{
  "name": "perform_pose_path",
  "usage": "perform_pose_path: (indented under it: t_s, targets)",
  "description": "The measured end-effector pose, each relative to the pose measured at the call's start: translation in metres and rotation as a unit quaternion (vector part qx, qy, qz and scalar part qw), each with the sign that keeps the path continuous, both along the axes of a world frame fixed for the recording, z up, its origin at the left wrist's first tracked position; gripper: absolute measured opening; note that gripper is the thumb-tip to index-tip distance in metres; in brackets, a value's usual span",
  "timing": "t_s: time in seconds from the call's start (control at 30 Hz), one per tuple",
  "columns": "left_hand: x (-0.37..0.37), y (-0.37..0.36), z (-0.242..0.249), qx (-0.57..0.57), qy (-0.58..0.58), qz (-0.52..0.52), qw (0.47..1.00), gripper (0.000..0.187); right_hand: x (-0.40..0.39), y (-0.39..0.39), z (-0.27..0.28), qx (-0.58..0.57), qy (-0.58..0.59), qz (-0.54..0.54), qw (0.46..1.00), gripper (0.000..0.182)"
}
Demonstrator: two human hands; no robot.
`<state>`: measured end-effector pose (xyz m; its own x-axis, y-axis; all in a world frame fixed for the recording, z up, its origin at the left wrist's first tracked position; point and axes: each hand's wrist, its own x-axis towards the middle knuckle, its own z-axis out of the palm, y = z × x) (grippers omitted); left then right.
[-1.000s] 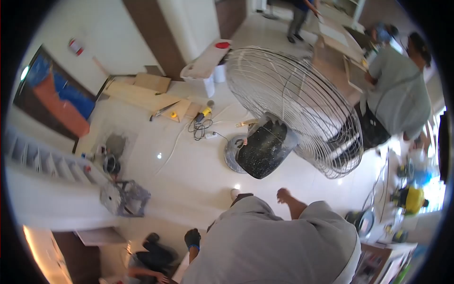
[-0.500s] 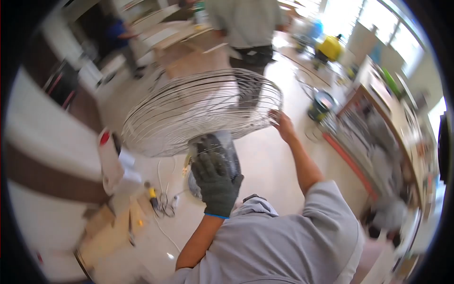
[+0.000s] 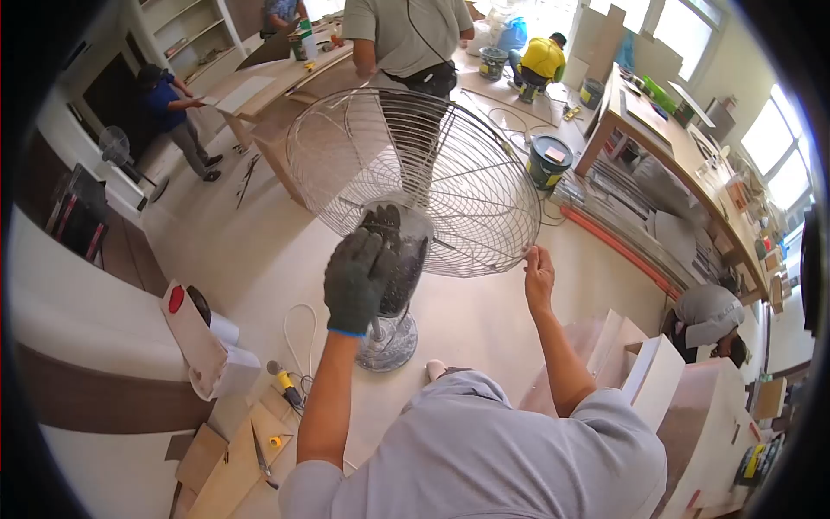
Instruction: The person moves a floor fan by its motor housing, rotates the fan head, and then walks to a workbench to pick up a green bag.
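A large fan stands in front of me, with its wire guard (image 3: 488,203) tilted upward, its dark, dust-specked motor housing (image 3: 405,259) behind it and a round base (image 3: 386,348) on the floor. My left hand (image 3: 354,281), in a dark grey glove with a blue cuff, lies against the left side of the motor housing with its fingers stretched out. Bare, my right hand (image 3: 539,281) pinches the lower right rim of the guard. The guard's far side overlaps a standing person.
A person in a grey shirt (image 3: 406,39) stands beyond the fan beside a wooden workbench (image 3: 285,78). Lidded buckets (image 3: 550,161) and a long bench (image 3: 683,156) are at right. Boards and a yellow-black tool (image 3: 290,389) with a cord lie at lower left. Other people work around the room.
The fan's guard has turned and now shows more of its round face. My right hand is lower on the rim; the left still touches the housing. The view has shifted and sharpened.
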<state>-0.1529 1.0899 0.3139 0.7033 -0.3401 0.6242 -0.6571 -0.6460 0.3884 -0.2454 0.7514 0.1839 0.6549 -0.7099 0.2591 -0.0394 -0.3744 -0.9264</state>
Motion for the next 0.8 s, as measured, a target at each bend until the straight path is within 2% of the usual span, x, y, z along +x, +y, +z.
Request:
perform_pose_path:
  t_s: [0.07, 0.1, 0.17, 0.27, 0.37, 0.47, 0.6, 0.8]
  targets:
    - [0.021, -0.006, 0.006, -0.040, 0.000, -0.011, 0.999, 0.028, -0.004, 0.005, 0.007, -0.011, 0.011, -0.014, 1.000, 0.029]
    - [0.031, -0.007, 0.011, -0.047, 0.029, -0.003, 0.998, 0.024, 0.001, 0.002, -0.008, -0.018, 0.005, -0.003, 1.000, 0.030]
    - [0.056, -0.004, 0.010, -0.059, 0.036, 0.021, 0.997, 0.022, 0.007, 0.022, 0.006, -0.005, 0.033, -0.014, 0.999, 0.032]
    - [0.056, -0.001, 0.032, -0.066, 0.061, 0.064, 0.994, 0.021, 0.019, 0.034, 0.001, 0.012, 0.023, -0.025, 0.999, 0.032]
    - [0.064, 0.017, 0.010, -0.093, 0.011, 0.072, 0.993, 0.022, 0.016, 0.047, 0.019, 0.010, 0.034, -0.029, 0.999, 0.030]
    - [0.067, 0.030, 0.008, -0.121, 0.027, 0.059, 0.990, 0.021, 0.004, 0.059, 0.038, -0.035, 0.001, -0.027, 0.999, 0.028]
    - [0.078, 0.039, 0.006, -0.187, 0.094, 0.001, 0.978, 0.022, -0.005, 0.069, 0.048, -0.096, 0.012, -0.056, 0.994, 0.024]
    - [0.100, 0.059, 0.002, -0.217, 0.140, -0.081, 0.963, 0.025, -0.029, 0.120, 0.054, -0.150, 0.021, -0.166, 0.974, 0.020]
